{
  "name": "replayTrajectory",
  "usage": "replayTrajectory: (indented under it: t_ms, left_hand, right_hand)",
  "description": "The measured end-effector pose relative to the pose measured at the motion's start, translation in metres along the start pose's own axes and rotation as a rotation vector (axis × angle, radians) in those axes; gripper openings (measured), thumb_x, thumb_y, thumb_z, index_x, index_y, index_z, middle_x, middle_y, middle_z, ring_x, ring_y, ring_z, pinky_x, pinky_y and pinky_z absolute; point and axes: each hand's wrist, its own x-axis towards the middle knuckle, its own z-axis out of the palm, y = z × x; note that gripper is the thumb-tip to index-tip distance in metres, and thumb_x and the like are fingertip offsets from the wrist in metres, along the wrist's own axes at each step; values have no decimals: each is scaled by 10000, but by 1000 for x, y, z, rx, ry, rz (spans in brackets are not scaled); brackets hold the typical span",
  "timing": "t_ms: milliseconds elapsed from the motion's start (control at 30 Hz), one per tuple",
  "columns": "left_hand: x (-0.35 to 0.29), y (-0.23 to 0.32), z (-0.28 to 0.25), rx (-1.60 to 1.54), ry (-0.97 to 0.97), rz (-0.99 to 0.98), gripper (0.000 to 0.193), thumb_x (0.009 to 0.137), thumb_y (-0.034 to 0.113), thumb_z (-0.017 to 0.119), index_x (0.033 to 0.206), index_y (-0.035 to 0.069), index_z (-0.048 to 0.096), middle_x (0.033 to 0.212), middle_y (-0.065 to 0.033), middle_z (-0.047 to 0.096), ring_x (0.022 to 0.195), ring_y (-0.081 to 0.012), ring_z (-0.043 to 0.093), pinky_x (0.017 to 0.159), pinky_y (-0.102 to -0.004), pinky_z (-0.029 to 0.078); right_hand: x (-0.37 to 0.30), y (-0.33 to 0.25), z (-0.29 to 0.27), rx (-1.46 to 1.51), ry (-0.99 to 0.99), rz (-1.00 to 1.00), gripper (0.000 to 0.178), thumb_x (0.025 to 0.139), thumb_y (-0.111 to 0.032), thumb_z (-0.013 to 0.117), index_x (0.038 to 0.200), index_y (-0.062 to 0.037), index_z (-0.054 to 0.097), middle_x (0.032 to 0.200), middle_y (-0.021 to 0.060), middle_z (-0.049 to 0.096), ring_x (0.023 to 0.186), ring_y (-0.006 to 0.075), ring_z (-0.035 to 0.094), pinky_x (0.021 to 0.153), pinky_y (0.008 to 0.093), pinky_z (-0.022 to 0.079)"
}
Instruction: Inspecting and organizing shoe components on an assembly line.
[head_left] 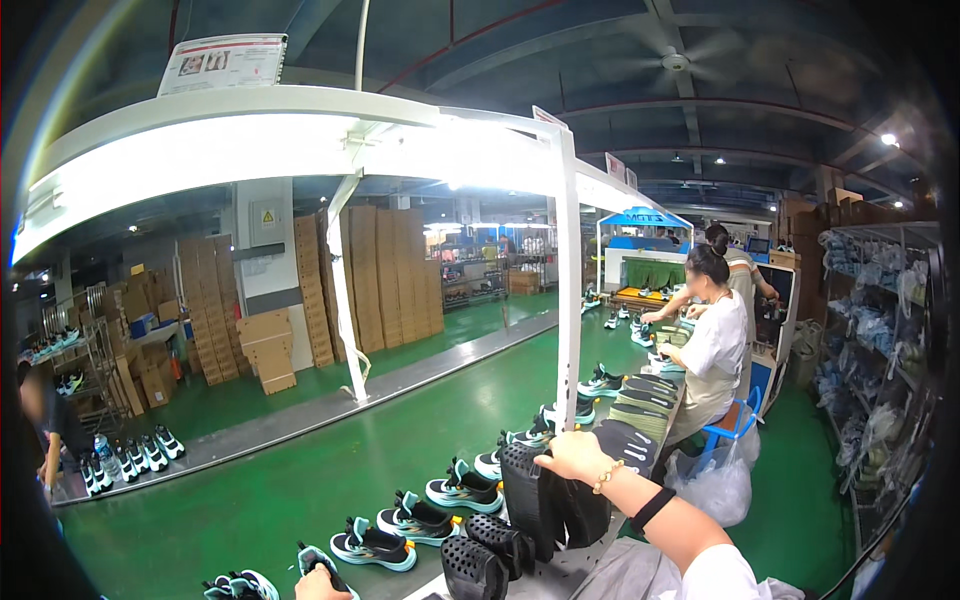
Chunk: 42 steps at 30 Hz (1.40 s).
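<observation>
While our left grip (318, 584) pinches a shoe (317, 557), seemingly to steady it, our right grip (577, 457) meets upright black perforated pieces (526, 500); its closure we cannot tell.

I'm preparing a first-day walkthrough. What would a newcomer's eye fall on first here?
Probably the glaring white lights across the upper left, then the dark sneakers with pale-blue soles lined up in the lower middle. At the bottom edge, the left hand is on a shoe; right of the row, the braceleted right hand is at upright black perforated pieces.
</observation>
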Motion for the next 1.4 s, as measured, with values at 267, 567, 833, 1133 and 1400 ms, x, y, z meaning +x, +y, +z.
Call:
replayTrajectory:
  t_ms: [267, 567, 833, 1133, 1400]
  left_hand:
    - [34, -41, 29, 126, -348, 80, 803, 580, 617, 681, 1023, -45, 581, 1005, -196, 629, 965, -312, 603, 869, -343, 455]
    - [57, -17, 47, 31, -446, -1, 757, 718, 543, 620, 1143, -76, 530, 1099, -221, 581, 807, -250, 645, 682, -343, 518]
    - [18, 28, 11, 4, -551, -67, 546, 725, 484, 607, 798, -55, 647, 718, -146, 651, 618, -233, 643, 605, -322, 520]
    - [-9, -2, 63, -446, -294, -175, 363, 709, 264, 667, 760, -93, 625, 695, -143, 656, 561, -215, 663, 533, -282, 544]
    - [-51, 50, 21, -211, 43, -135, 433, 663, 290, 718, 920, -46, 626, 1123, -196, 480, 963, -332, 565, 852, -404, 453]
  right_hand:
    - [16, -17, 10, -97, -10, -84, 456, 773, -497, 594, 844, -54, 678, 816, 106, 667, 786, 254, 654, 684, 372, 513]
    - [32, -12, 7, -39, -267, -66, 584, 732, -577, 594, 849, -10, 672, 826, 144, 666, 817, 272, 647, 729, 385, 508]
    - [13, -24, -25, 105, 75, 5, 574, 805, -559, 525, 898, 2, 603, 757, 161, 648, 753, 308, 650, 658, 404, 520]
    - [-36, -153, -79, 583, -169, -480, 502, 829, -496, 537, 909, -1, 571, 774, 209, 613, 758, 360, 605, 676, 419, 468]
    - [-43, -277, 27, 574, -293, -670, 360, 719, -310, 692, 739, 43, 623, 722, 185, 633, 665, 320, 636, 601, 376, 517]
